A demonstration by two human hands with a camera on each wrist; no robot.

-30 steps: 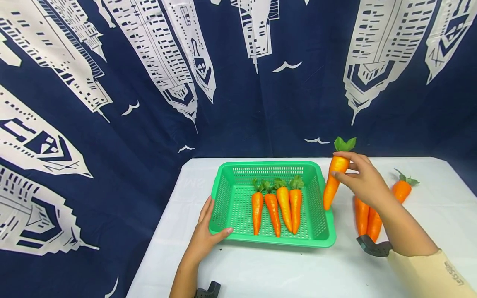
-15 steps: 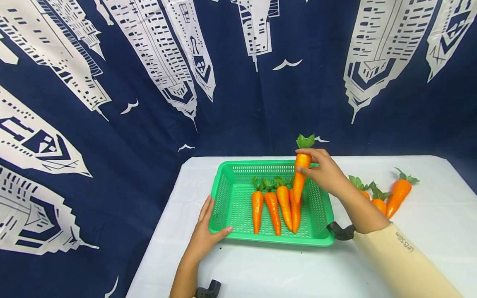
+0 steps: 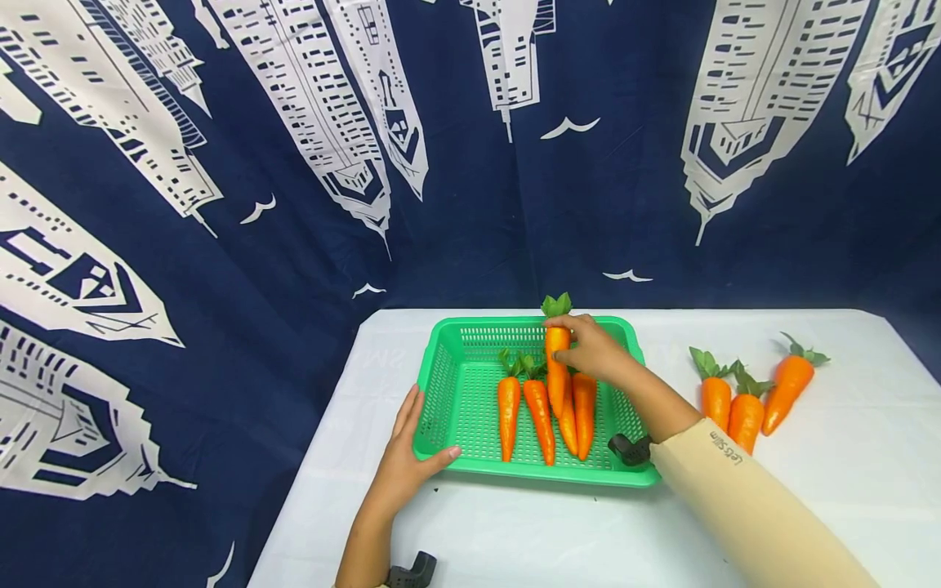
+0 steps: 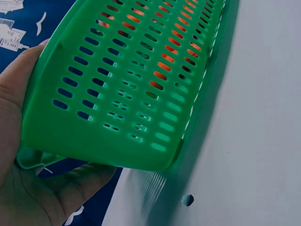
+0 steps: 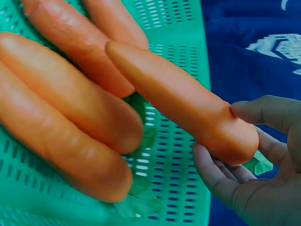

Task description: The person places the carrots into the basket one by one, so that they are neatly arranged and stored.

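Observation:
My right hand (image 3: 591, 351) pinches an orange carrot (image 3: 556, 371) near its green leafy top, thumb on one side and fingers on the other. This carrot points tip down inside the green basket (image 3: 507, 472), overlapping another carrot in the head view. Several carrots (image 3: 508, 416) lie side by side in the basket with leaves toward the back. In the right wrist view the held carrot (image 5: 183, 103) slants above them. My left hand (image 3: 408, 453) holds the basket's front left corner, thumb over the rim and fingers along the outside. Perforated basket wall (image 4: 127, 75) fills much of the left wrist view.
Three more carrots (image 3: 746, 420) lie on the white tabletop (image 3: 515, 539) right of the basket, partly behind the right sleeve (image 3: 742, 498). A dark blue cloth (image 3: 470, 237) with white building prints hangs behind the table.
My right hand has carried the carrot leftward from beside the basket's right rim to inside it, lowering it lately. My left hand and the basket have stayed put.

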